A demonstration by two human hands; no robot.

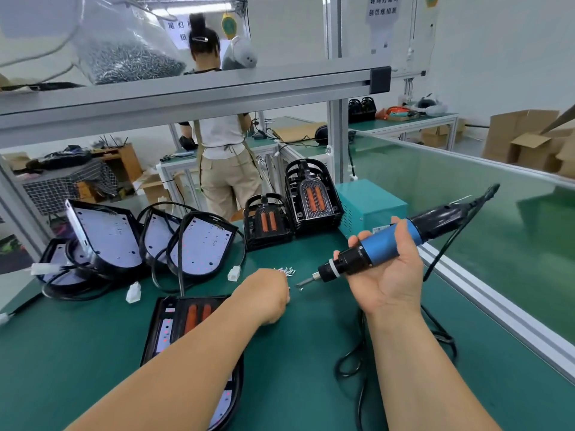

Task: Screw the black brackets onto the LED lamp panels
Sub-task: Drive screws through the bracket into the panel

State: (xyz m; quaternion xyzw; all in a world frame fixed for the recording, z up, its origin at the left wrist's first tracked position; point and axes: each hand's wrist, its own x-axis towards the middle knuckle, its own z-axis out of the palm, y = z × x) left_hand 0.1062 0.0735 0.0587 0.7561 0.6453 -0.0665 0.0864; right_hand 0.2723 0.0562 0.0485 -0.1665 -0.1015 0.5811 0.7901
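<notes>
My right hand (389,269) grips a blue and black electric screwdriver (382,244), its bit pointing left with a screw at the tip (301,286). My left hand (267,293) is curled, knuckles up, over a small pile of loose screws (287,271) on the green mat; its fingertips are hidden. Under my left forearm lies an LED lamp panel (183,318) with a black bracket and orange lenses on it. Several more panels (202,244) with black cables lean at the left. Two stacks of black brackets (314,197) stand behind.
A teal power box (370,203) sits behind the screwdriver, whose cable (351,365) loops on the mat at my right. White connectors (133,292) lie by the panels. An aluminium rail (497,312) bounds the bench on the right. A person stands beyond at another bench.
</notes>
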